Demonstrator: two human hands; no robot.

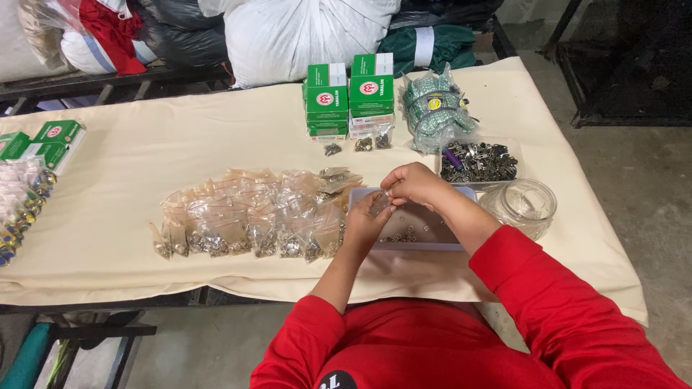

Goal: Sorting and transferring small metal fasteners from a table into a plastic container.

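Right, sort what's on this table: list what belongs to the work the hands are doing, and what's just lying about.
In use:
left hand and right hand, pinching a small clear bag
shallow tray of small metal parts
rows of filled bags

Lying about:
green boxes
bundle of green packets
tray of larger metal pieces
clear round tub
sacks behind the table

On the table (130, 166), the tray (418, 247) is the landmark: bags (245, 216) lie left of it, a jar (520, 205) right. Behind it stand boxes (349, 94), and a tub (479, 162) lies behind-right.
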